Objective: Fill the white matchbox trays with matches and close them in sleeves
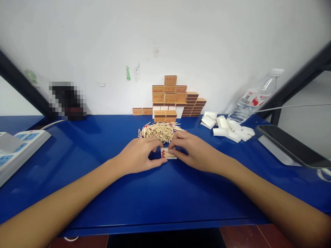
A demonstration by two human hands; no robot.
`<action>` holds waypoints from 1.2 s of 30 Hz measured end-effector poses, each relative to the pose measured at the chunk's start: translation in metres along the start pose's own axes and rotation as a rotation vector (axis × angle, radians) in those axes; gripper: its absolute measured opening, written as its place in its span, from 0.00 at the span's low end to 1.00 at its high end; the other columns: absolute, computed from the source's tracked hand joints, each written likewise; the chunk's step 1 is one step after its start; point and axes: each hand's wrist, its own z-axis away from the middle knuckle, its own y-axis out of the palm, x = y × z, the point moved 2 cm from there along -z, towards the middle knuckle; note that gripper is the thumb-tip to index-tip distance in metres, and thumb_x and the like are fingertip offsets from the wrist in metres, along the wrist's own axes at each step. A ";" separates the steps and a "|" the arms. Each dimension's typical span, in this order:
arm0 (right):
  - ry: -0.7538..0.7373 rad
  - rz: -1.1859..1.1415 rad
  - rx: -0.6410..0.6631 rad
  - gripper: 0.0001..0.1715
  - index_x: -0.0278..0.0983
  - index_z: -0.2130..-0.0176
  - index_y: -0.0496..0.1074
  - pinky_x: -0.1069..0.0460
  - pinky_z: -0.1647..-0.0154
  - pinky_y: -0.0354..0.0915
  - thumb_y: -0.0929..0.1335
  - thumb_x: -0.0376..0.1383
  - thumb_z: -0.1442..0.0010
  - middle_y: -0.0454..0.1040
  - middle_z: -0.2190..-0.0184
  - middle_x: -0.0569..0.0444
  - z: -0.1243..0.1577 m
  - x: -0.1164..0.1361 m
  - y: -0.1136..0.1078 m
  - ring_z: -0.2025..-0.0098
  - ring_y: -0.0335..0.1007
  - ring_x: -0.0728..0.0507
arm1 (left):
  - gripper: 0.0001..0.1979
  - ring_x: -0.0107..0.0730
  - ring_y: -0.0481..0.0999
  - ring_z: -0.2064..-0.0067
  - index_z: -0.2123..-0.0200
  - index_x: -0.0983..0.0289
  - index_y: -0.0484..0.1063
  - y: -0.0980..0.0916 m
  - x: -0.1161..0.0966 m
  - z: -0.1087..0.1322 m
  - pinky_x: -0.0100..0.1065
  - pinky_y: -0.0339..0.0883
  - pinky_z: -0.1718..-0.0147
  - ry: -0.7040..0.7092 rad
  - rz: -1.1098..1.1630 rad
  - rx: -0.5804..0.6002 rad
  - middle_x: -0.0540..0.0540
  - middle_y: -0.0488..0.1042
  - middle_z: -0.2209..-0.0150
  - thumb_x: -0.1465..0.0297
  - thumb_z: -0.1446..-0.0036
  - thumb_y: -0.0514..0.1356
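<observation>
Both my hands meet at the middle of the blue table (pixel 165 199). Between them lies a small white matchbox tray (pixel 168 153) filled with red-tipped matches. My left hand (pixel 139 155) curls around the tray's left end, fingers bent, thumb at its near edge. My right hand (pixel 192 150) pinches the tray's right end with thumb and fingers. Just behind the hands is a loose pile of matches (pixel 160 131).
Stacked brown matchboxes (pixel 170 98) stand against the white wall. Several empty white trays (pixel 229 129) lie at the right, beside a tilted water bottle (pixel 254 98). A dark phone (pixel 292 144) rests far right. A white power strip (pixel 18 146) sits at the left edge.
</observation>
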 end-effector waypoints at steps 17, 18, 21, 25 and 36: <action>-0.005 0.062 0.019 0.04 0.37 0.59 0.79 0.47 0.54 0.66 0.71 0.32 0.33 0.73 0.58 0.49 0.001 0.004 -0.002 0.54 0.70 0.41 | 0.16 0.30 0.72 0.68 0.57 0.61 0.74 -0.001 -0.004 0.000 0.33 0.61 0.70 -0.015 0.035 0.049 0.50 0.75 0.64 0.55 0.36 0.63; -0.008 0.067 0.029 0.04 0.36 0.59 0.79 0.47 0.54 0.66 0.71 0.31 0.32 0.73 0.58 0.48 0.001 0.003 -0.002 0.54 0.70 0.41 | 0.15 0.30 0.72 0.68 0.58 0.61 0.73 -0.001 -0.004 0.000 0.33 0.60 0.70 -0.014 0.033 0.050 0.50 0.75 0.64 0.55 0.36 0.64; -0.014 0.064 0.042 0.06 0.36 0.59 0.78 0.47 0.54 0.66 0.69 0.31 0.31 0.72 0.58 0.48 0.002 0.003 -0.001 0.54 0.70 0.41 | 0.15 0.29 0.71 0.68 0.59 0.62 0.72 -0.001 -0.004 0.000 0.33 0.60 0.70 -0.019 0.033 0.057 0.49 0.75 0.64 0.56 0.37 0.64; -0.002 0.043 0.060 0.06 0.37 0.58 0.78 0.46 0.53 0.66 0.68 0.32 0.30 0.72 0.57 0.48 0.002 0.003 -0.001 0.54 0.69 0.41 | 0.15 0.29 0.71 0.69 0.58 0.61 0.72 -0.001 -0.004 0.000 0.33 0.59 0.70 -0.026 0.040 0.061 0.49 0.75 0.64 0.56 0.36 0.64; 0.009 -0.034 0.068 0.06 0.37 0.58 0.77 0.46 0.51 0.66 0.68 0.32 0.30 0.71 0.57 0.48 0.001 0.005 -0.002 0.53 0.69 0.41 | 0.15 0.31 0.73 0.67 0.59 0.61 0.73 0.001 -0.004 0.001 0.34 0.60 0.70 -0.015 0.026 0.070 0.50 0.76 0.64 0.55 0.36 0.63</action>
